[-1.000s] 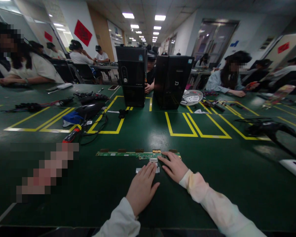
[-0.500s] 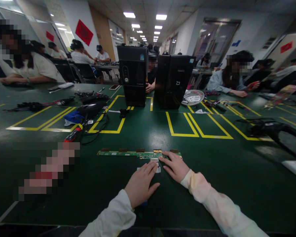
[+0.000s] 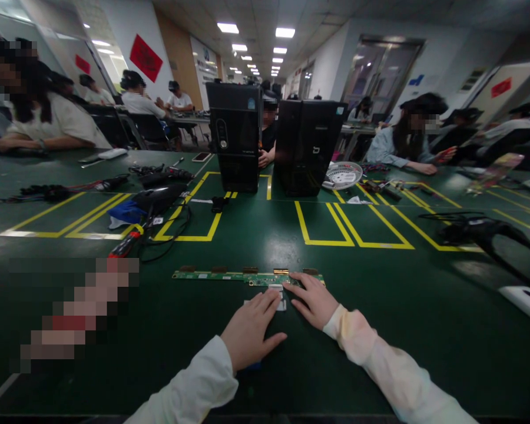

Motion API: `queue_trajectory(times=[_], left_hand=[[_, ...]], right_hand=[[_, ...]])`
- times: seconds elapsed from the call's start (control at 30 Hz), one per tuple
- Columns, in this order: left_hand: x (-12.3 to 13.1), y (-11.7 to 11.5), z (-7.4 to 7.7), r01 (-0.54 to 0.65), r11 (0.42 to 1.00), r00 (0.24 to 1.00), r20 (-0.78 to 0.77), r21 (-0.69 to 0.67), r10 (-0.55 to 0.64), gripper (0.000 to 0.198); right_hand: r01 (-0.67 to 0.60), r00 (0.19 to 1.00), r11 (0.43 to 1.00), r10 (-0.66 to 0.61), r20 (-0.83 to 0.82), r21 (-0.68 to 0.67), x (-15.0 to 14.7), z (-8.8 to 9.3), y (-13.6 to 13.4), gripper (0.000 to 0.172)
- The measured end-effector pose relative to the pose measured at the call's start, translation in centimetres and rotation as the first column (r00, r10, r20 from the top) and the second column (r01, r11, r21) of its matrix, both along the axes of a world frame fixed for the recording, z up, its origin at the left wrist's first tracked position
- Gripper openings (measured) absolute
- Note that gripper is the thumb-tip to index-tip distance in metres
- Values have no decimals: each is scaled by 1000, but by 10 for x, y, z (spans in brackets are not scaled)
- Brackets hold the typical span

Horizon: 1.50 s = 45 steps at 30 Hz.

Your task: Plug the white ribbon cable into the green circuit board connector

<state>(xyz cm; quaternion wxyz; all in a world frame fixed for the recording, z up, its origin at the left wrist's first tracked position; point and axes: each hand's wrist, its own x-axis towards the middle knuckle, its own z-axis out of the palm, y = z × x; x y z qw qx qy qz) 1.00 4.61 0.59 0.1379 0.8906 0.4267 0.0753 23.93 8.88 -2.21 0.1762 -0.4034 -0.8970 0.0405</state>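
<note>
A long, narrow green circuit board (image 3: 229, 275) lies flat across the table, with brownish tabs along its far edge. My right hand (image 3: 313, 299) rests with fingers spread over the right part of the board. My left hand (image 3: 252, 327) lies just in front of the board, palm down, thumb stretched away from the fingers. Its fingertips are on a white flat cable (image 3: 281, 304) that meets the board's near edge; much of the cable is hidden under the hand. Something small and blue (image 3: 252, 366) shows partly below my left wrist.
Two black computer towers (image 3: 235, 138) stand beyond the board, a person partly hidden behind them. Cables and a red-handled tool (image 3: 126, 244) lie to the left. A white basket (image 3: 343, 175) and a black frame-like object (image 3: 486, 232) are on the right. Yellow tape (image 3: 329, 242) marks the green table.
Both hands stay almost in place on the board and cable. The background has shifted slightly left as the head view moves a little.
</note>
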Motion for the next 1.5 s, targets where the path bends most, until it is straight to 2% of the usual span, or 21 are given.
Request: queue_trajectory(times=[0.5, 0.8, 1.03, 1.2, 1.37, 1.5], left_hand=[[28, -11, 1, -164, 986, 986, 23, -26, 164, 73], [14, -2, 2, -110, 994, 994, 17, -29, 110, 62], [9, 5, -4, -92, 996, 991, 102, 18, 90, 49], [2, 9, 5, -72, 995, 987, 147, 65, 61, 43], [-23, -14, 17, -241, 963, 965, 134, 124, 224, 43], [-49, -42, 3, -287, 953, 958, 37, 101, 285, 43]], right_hand=[[-3, 1000, 1000, 2, -14, -20, -1, 4, -1, 42], [-11, 1000, 1000, 11, -15, -21, 1, 0, 0, 41], [8, 1000, 1000, -8, -4, -21, -1, 2, -2, 41], [14, 1000, 1000, -14, 3, -13, -2, 0, -2, 41], [-21, 1000, 1000, 21, -21, 21, -1, -1, -1, 40], [-95, 994, 995, 97, -48, 30, -4, 3, -1, 38]])
